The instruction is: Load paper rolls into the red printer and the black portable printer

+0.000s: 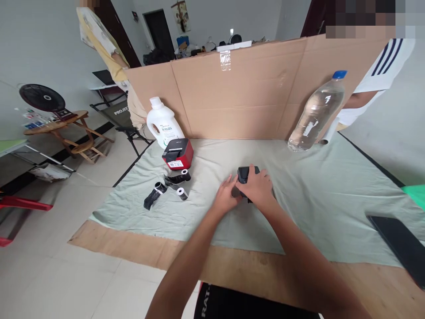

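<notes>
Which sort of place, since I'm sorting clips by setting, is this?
Probably a makeshift indoor workspace: pale green cloth over a brown wooden table, a wide brown cardboard screen, and a round black fan.

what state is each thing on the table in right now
Black device: under right hand, open or shut unclear
Left hand: at device's side
Red machine: top looks shut
White jug: standing, capped
Clear bottle: capped, fill unclear
Left roll: partly unwound
Upper roll: partly unwound
Lower roll: seems mostly wound
Dark slab: lying flat
Green cloth: spread, wrinkled
</notes>
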A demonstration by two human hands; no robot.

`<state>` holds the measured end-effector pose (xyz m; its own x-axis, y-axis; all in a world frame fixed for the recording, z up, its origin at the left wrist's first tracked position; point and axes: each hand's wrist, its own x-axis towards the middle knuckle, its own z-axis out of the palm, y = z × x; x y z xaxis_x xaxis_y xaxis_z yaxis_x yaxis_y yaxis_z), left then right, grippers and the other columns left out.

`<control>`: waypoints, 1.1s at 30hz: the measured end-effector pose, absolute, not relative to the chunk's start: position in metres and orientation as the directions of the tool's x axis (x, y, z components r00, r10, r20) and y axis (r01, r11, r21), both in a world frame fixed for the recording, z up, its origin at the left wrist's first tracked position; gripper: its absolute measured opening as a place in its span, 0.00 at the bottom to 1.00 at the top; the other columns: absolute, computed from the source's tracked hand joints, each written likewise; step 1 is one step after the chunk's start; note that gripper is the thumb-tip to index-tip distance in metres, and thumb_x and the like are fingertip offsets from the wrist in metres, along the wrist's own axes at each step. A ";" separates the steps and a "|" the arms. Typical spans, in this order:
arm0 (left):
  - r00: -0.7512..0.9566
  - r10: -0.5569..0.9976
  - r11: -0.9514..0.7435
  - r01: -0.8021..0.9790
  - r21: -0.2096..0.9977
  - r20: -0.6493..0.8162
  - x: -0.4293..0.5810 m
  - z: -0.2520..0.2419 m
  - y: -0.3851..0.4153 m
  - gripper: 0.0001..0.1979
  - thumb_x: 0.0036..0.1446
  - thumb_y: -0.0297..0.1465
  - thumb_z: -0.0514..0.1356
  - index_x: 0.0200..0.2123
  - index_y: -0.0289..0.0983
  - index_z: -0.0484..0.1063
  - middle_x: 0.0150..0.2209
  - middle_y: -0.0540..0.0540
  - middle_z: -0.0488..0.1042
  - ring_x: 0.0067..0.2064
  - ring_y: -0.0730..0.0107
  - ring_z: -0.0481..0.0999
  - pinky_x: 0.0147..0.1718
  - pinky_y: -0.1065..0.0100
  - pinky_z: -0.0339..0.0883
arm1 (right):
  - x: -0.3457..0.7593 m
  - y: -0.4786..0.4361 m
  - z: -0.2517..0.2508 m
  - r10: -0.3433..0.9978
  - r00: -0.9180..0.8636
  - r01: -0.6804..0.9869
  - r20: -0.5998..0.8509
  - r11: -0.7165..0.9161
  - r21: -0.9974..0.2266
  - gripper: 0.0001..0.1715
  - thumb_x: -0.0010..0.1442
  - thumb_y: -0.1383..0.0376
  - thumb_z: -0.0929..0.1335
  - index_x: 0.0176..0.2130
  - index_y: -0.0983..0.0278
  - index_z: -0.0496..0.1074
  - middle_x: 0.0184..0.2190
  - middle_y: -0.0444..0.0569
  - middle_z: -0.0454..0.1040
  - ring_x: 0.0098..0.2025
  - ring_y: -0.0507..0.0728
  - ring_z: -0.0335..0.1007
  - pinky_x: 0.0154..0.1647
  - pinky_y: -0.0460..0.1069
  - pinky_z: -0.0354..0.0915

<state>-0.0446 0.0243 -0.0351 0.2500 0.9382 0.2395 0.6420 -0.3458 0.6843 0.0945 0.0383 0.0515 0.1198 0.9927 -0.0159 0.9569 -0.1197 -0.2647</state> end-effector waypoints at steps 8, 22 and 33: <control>0.316 0.927 -0.366 0.639 0.676 0.203 -0.034 -0.041 0.021 0.44 0.55 0.35 0.68 0.73 0.40 0.57 0.71 0.40 0.63 0.75 0.46 0.52 0.73 0.45 0.51 | 0.106 0.040 0.052 0.979 0.156 0.946 -0.134 -0.187 -0.264 0.46 0.59 0.45 0.70 0.65 0.67 0.59 0.55 0.69 0.62 0.54 0.76 0.69 0.49 0.62 0.68; 0.381 0.920 -0.353 0.710 0.609 0.089 -0.036 -0.030 0.017 0.48 0.55 0.48 0.69 0.73 0.40 0.56 0.72 0.40 0.60 0.76 0.50 0.52 0.75 0.42 0.31 | 0.112 0.038 0.046 0.971 0.129 0.956 -0.202 -0.177 -0.236 0.42 0.61 0.44 0.68 0.63 0.65 0.59 0.57 0.66 0.59 0.54 0.77 0.71 0.46 0.60 0.69; 0.376 0.920 -0.365 0.713 0.599 0.113 -0.037 -0.030 0.014 0.45 0.56 0.47 0.69 0.72 0.43 0.57 0.70 0.41 0.63 0.74 0.48 0.56 0.75 0.42 0.31 | 0.127 0.040 0.055 0.958 -0.014 0.953 -0.286 -0.074 -0.293 0.49 0.56 0.42 0.71 0.66 0.63 0.58 0.63 0.67 0.55 0.53 0.75 0.74 0.49 0.61 0.70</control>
